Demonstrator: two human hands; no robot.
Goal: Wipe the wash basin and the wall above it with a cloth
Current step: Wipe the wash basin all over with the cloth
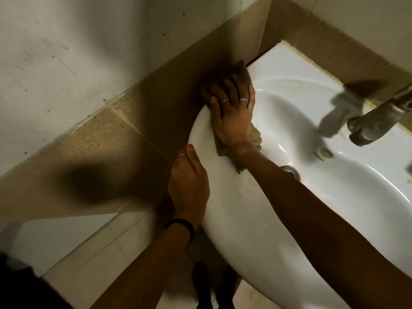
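Right hand (231, 114) presses flat on cloth (242, 71), mostly hidden; left hand (189, 186) rests flat on basin (234, 219) rim.

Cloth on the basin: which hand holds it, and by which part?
The right hand presses the cloth's middle flat on the basin rim; no grip.

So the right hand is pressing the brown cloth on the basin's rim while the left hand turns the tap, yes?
Not quite. In the head view the left hand rests on the basin's outer edge, far from the tap. The right hand does press the cloth on the rim.
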